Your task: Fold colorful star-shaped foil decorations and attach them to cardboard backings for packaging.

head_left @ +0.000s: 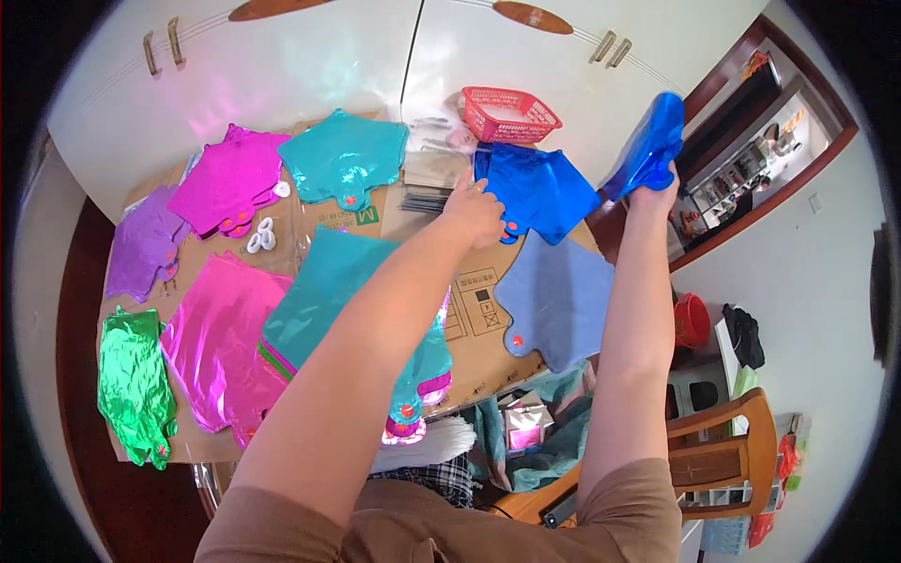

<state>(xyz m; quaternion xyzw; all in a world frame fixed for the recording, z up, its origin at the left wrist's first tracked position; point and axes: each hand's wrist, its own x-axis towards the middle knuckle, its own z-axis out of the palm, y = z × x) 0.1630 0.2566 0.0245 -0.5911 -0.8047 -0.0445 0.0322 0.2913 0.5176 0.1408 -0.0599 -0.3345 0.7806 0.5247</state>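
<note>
My right hand (655, 194) is raised at the right and closed around the lower end of a folded blue foil balloon (648, 150), holding it up off the table. Over the table's middle, my left hand (474, 214) has its fingers curled at the left edge of a flat stack of blue foil balloons (540, 192). What lies under those fingers is hidden. Just left of that hand are clear plastic sleeves (434, 167) with dark edges below them. A paler blue foil balloon (558, 296) lies flat between my forearms.
Flat foil balloons in teal (345, 155), magenta (230, 178), purple (145, 244), pink (225, 338) and green (134, 380) cover the cardboard (479, 352). White ribbon rolls (262, 236) sit among them. A red basket (510, 117) stands behind, and a wooden chair (741, 446) is at the right.
</note>
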